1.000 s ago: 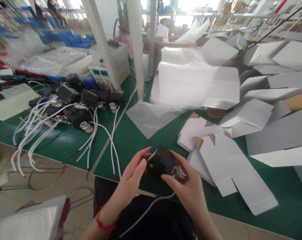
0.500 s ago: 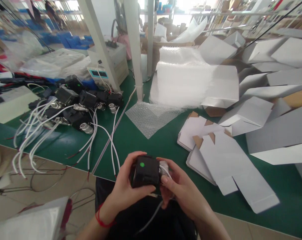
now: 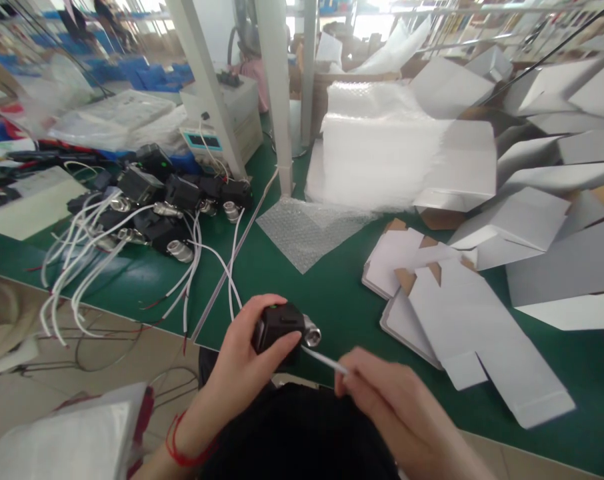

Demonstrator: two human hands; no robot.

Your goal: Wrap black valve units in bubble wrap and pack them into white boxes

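Clock centred on the black box (image 3: 283,327), 12 = away from the wearer. Box is up at the bench's near edge, left hand (image 3: 255,353) clamped on it: thumb along the near side, fingers wrapped over the far left. Keeps the metal fitting (image 3: 311,332) exposed at 3 o'clock, presumably why it's gripped there. Right hand (image 3: 377,387) at 4 o'clock, fingers together, pinching the white cable (image 3: 327,361), which runs straight from box to pinch; looks like light tension against the left's hold. Where the cable enters is too blurred to call. Similar units (image 3: 182,193) heaped at 10–11, leads trailing toward the wearer, probably for easy pickup. Bubble-wrap sheet (image 3: 305,243) flat at 12, carton blanks (image 3: 482,340) at 3, both near enough to reach.
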